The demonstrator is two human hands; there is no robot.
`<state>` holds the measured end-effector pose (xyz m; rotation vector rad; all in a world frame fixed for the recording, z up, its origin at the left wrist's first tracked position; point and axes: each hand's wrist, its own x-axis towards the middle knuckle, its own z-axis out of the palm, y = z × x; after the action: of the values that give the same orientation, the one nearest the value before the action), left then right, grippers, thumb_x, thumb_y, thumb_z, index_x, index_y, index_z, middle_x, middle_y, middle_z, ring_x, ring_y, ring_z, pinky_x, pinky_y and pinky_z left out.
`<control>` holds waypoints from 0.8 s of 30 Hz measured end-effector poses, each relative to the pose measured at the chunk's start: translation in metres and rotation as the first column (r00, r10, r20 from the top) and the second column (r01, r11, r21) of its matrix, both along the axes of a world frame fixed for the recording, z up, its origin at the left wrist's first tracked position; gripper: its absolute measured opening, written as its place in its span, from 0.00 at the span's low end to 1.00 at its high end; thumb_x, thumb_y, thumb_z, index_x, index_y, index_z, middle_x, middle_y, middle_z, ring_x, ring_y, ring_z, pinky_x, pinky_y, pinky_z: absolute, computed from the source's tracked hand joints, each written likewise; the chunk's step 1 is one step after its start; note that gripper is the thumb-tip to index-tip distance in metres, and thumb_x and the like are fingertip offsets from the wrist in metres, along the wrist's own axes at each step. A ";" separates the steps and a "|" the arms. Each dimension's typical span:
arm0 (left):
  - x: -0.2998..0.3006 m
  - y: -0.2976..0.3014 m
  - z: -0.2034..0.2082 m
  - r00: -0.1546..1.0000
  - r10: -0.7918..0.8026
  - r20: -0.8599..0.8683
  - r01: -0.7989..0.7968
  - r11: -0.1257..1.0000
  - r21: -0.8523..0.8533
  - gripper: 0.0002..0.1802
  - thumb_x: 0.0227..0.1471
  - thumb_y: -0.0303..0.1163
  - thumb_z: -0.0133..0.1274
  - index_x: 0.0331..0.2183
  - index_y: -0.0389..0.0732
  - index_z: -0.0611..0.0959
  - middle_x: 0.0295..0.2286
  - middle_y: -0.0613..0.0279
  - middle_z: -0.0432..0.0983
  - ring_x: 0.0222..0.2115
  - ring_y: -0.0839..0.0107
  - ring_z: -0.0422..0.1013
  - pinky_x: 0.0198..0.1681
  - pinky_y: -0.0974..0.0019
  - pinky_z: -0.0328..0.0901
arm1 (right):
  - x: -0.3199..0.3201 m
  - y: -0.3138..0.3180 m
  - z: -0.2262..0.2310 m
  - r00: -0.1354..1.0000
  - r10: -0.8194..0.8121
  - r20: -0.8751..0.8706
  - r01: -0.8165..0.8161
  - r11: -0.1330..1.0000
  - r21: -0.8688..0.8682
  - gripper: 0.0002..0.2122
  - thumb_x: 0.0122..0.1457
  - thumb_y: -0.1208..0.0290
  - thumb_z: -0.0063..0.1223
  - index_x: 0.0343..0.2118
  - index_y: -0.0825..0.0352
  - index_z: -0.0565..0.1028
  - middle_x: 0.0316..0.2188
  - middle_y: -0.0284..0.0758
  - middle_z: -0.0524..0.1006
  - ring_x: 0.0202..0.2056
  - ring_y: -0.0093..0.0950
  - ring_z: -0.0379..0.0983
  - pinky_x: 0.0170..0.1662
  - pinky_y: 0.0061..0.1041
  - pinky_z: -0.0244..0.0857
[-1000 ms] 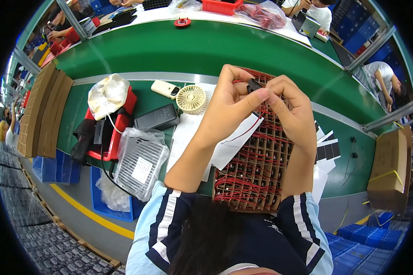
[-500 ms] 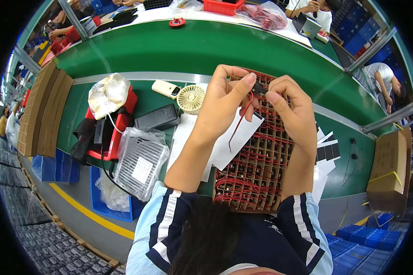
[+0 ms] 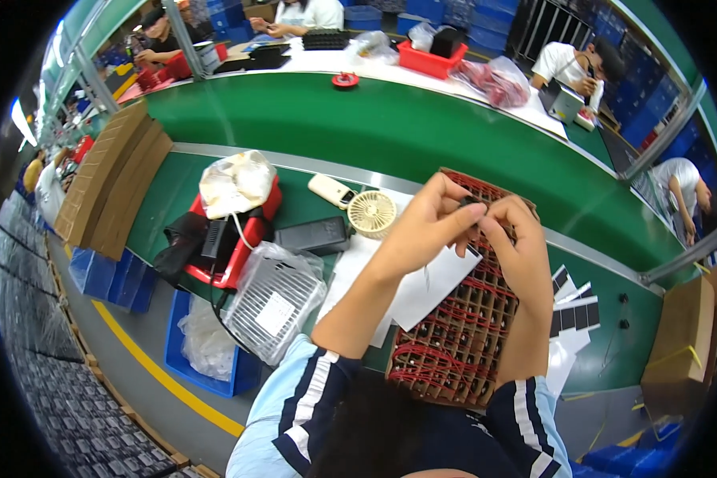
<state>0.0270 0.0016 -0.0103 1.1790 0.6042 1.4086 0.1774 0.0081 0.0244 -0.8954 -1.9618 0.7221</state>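
Above the far end of a cardboard divider tray (image 3: 448, 368), my left hand (image 3: 430, 227) and my right hand (image 3: 519, 248) meet, fingertips nearly touching. Both are closed in a pinch around a small black part (image 3: 472, 202), mostly covered by the fingers. Its exact kind cannot be made out. Below, the tray's many cells hold small dark pieces with red wires (image 3: 422, 354) looped over them. A white sheet of paper (image 3: 434, 295) lies under my left wrist, partly against the tray.
Left of my arms are a cream handheld fan (image 3: 372, 213), a black power adapter (image 3: 311, 237), a red bin (image 3: 229, 275) and a bagged ribbed tray (image 3: 283, 279). Black-and-white strips (image 3: 575, 317) lie right of the tray. A cardboard box (image 3: 677, 334) stands far right; co-workers sit beyond the green partition.
The view has shifted, so the bench appears lower and further right. My hands remain together on the black part, fingers now closer around it; the dangling red wire no longer shows clearly.
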 end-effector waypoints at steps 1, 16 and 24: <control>-0.001 -0.003 0.002 1.000 0.011 -0.013 -0.011 1.000 0.012 0.12 0.49 0.31 0.48 0.31 0.36 0.63 0.18 0.60 0.70 0.12 0.79 0.64 0.14 0.79 0.55 | 0.000 -0.001 0.001 0.998 -0.027 0.060 0.023 0.998 0.064 0.07 0.49 0.75 0.50 0.22 0.72 0.66 0.22 0.33 0.64 0.24 0.23 0.62 0.28 0.20 0.56; -0.012 -0.007 0.011 0.999 -0.042 -0.018 0.043 0.998 0.046 0.16 0.47 0.30 0.51 0.31 0.39 0.60 0.15 0.60 0.67 0.10 0.79 0.63 0.12 0.79 0.55 | 0.000 0.010 -0.007 0.970 0.214 -0.117 -0.207 0.976 0.064 0.08 0.50 0.73 0.50 0.21 0.71 0.67 0.23 0.32 0.65 0.27 0.23 0.60 0.32 0.19 0.54; -0.012 -0.014 0.018 1.000 0.013 -0.025 -0.012 0.999 0.043 0.15 0.46 0.29 0.52 0.28 0.38 0.61 0.15 0.60 0.68 0.10 0.79 0.64 0.11 0.80 0.56 | -0.005 -0.002 -0.003 0.994 0.056 -0.092 -0.058 0.998 -0.018 0.09 0.49 0.71 0.52 0.20 0.70 0.67 0.21 0.32 0.65 0.26 0.23 0.61 0.31 0.19 0.55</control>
<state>0.0155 -0.0129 0.0077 1.2301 0.6026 1.4250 0.1721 0.0066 0.0212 -0.8073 -1.9082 0.8035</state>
